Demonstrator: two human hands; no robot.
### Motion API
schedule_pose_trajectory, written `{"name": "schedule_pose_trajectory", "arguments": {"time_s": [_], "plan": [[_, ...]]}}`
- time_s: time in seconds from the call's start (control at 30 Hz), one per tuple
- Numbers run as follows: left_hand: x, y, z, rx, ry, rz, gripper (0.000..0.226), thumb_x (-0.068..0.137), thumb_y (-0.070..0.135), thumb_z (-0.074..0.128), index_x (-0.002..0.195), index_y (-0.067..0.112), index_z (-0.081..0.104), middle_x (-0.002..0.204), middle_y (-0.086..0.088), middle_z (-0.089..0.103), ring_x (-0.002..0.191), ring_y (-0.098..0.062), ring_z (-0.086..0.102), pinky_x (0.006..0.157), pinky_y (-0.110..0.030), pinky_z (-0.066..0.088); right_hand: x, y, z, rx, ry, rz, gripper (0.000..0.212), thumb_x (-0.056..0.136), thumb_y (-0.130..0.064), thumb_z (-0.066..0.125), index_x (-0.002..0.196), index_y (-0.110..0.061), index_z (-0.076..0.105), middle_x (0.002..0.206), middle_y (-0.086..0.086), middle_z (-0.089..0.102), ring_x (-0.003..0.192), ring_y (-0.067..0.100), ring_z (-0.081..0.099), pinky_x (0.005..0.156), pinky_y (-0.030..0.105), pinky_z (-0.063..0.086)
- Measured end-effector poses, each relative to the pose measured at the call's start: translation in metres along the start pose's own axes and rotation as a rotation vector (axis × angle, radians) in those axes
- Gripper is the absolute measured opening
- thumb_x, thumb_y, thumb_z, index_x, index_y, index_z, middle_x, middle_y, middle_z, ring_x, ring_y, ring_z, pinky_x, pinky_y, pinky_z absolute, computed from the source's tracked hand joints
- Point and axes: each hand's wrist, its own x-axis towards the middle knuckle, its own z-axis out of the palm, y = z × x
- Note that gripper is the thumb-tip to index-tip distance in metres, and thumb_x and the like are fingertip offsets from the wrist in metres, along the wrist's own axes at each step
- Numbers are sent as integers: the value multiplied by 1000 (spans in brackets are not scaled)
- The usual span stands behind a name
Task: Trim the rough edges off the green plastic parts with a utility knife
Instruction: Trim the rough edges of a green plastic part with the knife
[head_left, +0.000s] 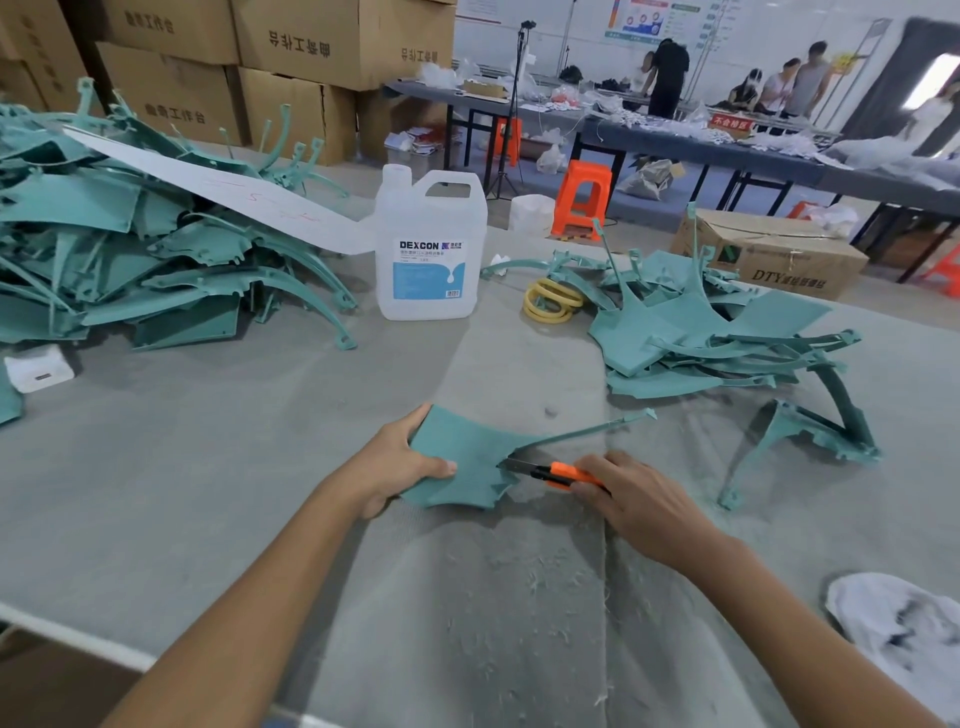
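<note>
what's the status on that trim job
Left hand grips green part. Right hand holds utility knife, blade at the part's edge. Nothing blocking the cut.

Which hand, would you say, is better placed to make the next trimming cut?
The right hand: it grips the knife, whose blade meets the green part; the left hand steadies that part.

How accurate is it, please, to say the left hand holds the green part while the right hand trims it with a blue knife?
One slip: the knife is orange, not blue, as the head view shows. The left hand does hold the green part while the right hand trims it.
</note>
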Motion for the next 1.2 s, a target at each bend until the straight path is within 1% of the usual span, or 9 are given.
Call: {"name": "schedule_pose_trajectory", "arguments": {"time_s": [0.2, 0.37, 0.57, 0.7, 0.87, 0.97, 1.03, 1.1, 1.2], "plan": [[0, 0, 0, 0, -16, -3, 64, 79, -5, 77, 117, 44, 64, 110, 0, 76, 98, -22, 74, 75, -34, 59, 5, 2, -4, 20, -53, -41, 28, 103, -55, 35, 115, -34, 50, 95, -9, 47, 78, 12, 51, 72, 38, 48], [-2, 2, 0, 5, -32, -12, 63, 80, -7, 75, 123, 37, 62, 110, -1, 76, 98, -23, 73, 76, -34, 59, 0, 2, -5, -18, -74, -88, 44, 97, -63, 24, 119, -36, 51, 96, -10, 46, 78, 13, 52, 72, 37, 48], [-2, 1, -1, 15, -39, -23, 68, 79, -5, 76, 129, 37, 59, 112, -1, 75, 99, -24, 73, 75, -35, 59, 6, 1, -2, 13, -30, -21, 31, 104, -55, 33, 121, -35, 49, 101, -7, 51, 83, 17, 56, 77, 41, 49], [-2, -1, 0, -2, -25, -10, 64, 76, -2, 78, 113, 49, 65, 111, 0, 76, 99, -24, 73, 80, -39, 60, -3, 0, 1, 19, -56, -74, 42, 95, -67, 20, 113, -40, 47, 94, -14, 43, 76, 11, 51, 70, 35, 46], [-2, -5, 2, -21, 15, 10, 66, 78, -3, 78, 126, 38, 61, 109, 2, 76, 96, -19, 74, 73, -31, 58, 1, -7, 2, 119, 100, 123, 27, 105, -49, 40, 111, -27, 54, 95, -3, 50, 75, 19, 55, 68, 38, 47], [-1, -6, 9, -105, 197, 59, 74, 82, -5, 75, 133, 38, 44, 111, 2, 72, 90, -14, 73, 66, -29, 59, -9, -16, 8, 141, 191, 146, 24, 105, -46, 45, 110, -25, 56, 93, -2, 53, 73, 21, 55, 65, 41, 48], [-2, -3, 13, -137, 294, 91, 71, 84, -4, 74, 125, 46, 45, 114, -4, 67, 89, -18, 71, 64, -36, 61, -17, -23, 14, 112, 187, 146, 26, 104, -47, 45, 109, -24, 57, 93, 0, 54, 75, 26, 57, 66, 42, 48], [-3, -1, 16, -121, 306, 119, 69, 85, -4, 73, 94, 63, 54, 111, -4, 68, 84, -17, 71, 62, -37, 61, -19, -27, 16, 77, 198, 175, 30, 104, -48, 44, 110, -22, 57, 95, 1, 55, 79, 28, 59, 68, 42, 49], [-5, -1, 17, -120, 316, 124, 71, 85, -5, 73, 78, 63, 54, 104, 1, 70, 77, -10, 71, 59, -33, 59, -14, -33, 16, 9, 167, 189, 33, 104, -52, 40, 112, -25, 56, 97, -2, 53, 85, 29, 61, 67, 39, 47]]}}
